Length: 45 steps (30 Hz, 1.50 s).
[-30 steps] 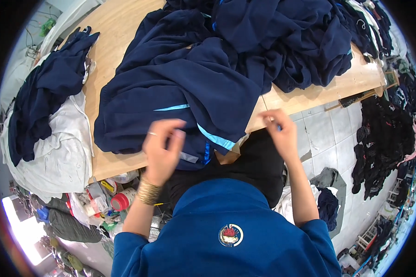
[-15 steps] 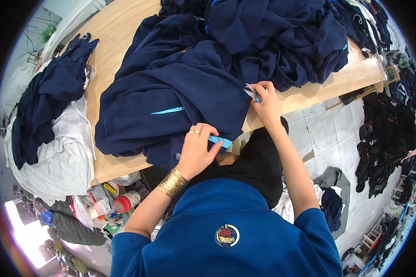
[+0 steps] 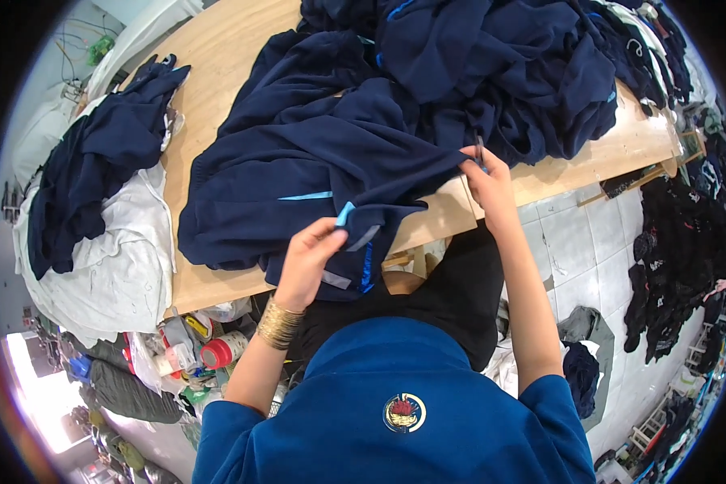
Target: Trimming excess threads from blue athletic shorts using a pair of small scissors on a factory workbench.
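A navy garment (image 3: 258, 173) with light blue inserts lies spread over the table's near edge. My left hand (image 3: 310, 254), a gold bangle stack on its wrist, pinches a lower fold of it beside a light blue strip (image 3: 344, 214). Just below that hand, pale grey and bright blue patches show on the cloth. My right hand (image 3: 490, 189) is closed on a corner of the same garment, pulling it out to the right in a taut fold. Small scissors or thread snips (image 3: 480, 148) stick up from the right hand's fingers, mostly hidden by them.
A heap of navy garments (image 3: 492, 73) covers the far right of the wooden table (image 3: 218, 97). White cloth (image 3: 109, 258) with a navy piece on it hangs at the left. Below the table sit a red-lidded jar (image 3: 222, 352) and clutter. Black clothes (image 3: 673, 250) lie on the tiled floor.
My left hand has moved left and lifted the blue-edged fold. My right hand has shifted right and taken hold of the garment's corner, stretching it; the snips now point upward.
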Each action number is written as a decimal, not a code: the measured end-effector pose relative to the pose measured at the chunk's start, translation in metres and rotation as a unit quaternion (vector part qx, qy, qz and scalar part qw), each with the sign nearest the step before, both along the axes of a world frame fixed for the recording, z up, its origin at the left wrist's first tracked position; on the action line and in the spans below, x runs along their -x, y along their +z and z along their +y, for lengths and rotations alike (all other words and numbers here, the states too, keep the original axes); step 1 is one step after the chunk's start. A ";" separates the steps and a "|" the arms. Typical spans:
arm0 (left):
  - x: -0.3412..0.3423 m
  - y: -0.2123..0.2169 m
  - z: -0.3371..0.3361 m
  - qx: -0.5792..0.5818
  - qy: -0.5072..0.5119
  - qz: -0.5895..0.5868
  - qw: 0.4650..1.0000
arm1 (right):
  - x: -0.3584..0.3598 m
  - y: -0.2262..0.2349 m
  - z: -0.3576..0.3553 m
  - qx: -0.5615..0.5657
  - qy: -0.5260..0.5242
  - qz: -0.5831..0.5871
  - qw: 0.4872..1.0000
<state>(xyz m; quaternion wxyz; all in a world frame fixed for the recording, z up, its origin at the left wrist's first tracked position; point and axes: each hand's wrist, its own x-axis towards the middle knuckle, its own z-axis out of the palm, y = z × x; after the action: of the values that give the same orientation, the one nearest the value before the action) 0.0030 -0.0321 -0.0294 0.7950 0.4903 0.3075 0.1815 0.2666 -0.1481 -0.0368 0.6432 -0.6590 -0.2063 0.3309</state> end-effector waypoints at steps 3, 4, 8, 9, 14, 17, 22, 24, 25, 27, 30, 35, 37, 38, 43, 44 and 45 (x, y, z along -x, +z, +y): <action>0.014 0.017 0.007 0.063 0.051 -0.059 0.995 | 0.010 0.014 -0.001 -0.050 0.031 0.089 0.994; 0.017 0.019 0.009 0.064 0.059 -0.064 0.994 | 0.013 0.022 -0.001 -0.043 0.043 0.088 0.994; 0.027 0.010 0.015 0.028 0.106 -0.035 0.993 | 0.024 0.046 0.004 -0.025 0.045 0.106 0.993; 0.028 0.015 0.015 0.011 0.119 -0.035 0.992 | 0.025 0.048 0.004 -0.025 0.047 0.105 0.993; 0.034 0.033 0.014 -0.031 0.163 -0.034 0.986 | 0.026 0.059 0.014 -0.034 0.061 0.094 0.993; 0.037 0.037 0.017 -0.048 0.137 -0.040 0.989 | 0.025 0.066 0.017 -0.034 0.085 0.083 0.992; 0.028 0.045 0.010 0.013 0.117 -0.102 0.988 | 0.035 0.058 0.031 0.043 -0.024 -0.361 0.931; 0.031 0.036 0.008 0.027 0.125 -0.103 0.986 | 0.060 0.072 0.030 -0.004 0.047 -0.321 0.946; 0.032 0.033 0.007 0.042 0.128 -0.102 0.986 | 0.072 0.071 0.029 -0.031 0.112 -0.268 0.956; 0.025 0.038 0.003 0.043 0.116 -0.113 0.986 | 0.095 0.059 0.024 -0.071 0.208 -0.208 0.953; 0.022 0.035 0.001 0.042 0.107 -0.128 0.985 | 0.114 0.045 0.018 -0.041 0.223 -0.199 0.953; 0.022 0.028 0.000 0.077 0.115 -0.172 0.975 | 0.129 0.037 0.002 -0.104 0.206 -0.350 0.908; 0.028 0.015 0.000 0.124 0.101 -0.194 0.968 | 0.135 0.029 -0.001 -0.131 0.219 -0.386 0.887; 0.027 0.016 -0.001 0.125 0.101 -0.195 0.968 | 0.137 0.027 -0.003 -0.130 0.219 -0.386 0.887; 0.032 0.023 0.017 0.249 0.092 -0.344 0.901 | 0.140 0.010 -0.013 -0.011 0.283 -0.439 0.853; 0.036 0.024 0.030 0.216 0.120 -0.331 0.911 | 0.136 0.003 -0.016 0.008 0.310 -0.455 0.835; 0.047 0.019 0.044 0.214 0.149 -0.337 0.905 | 0.133 0.002 -0.018 0.003 0.301 -0.444 0.844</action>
<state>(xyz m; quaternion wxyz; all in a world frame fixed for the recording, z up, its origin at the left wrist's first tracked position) -0.0444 0.0124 -0.0100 0.9007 0.1663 0.1222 0.3822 0.1338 -0.1664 -0.0352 0.3492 -0.6427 -0.6575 0.1808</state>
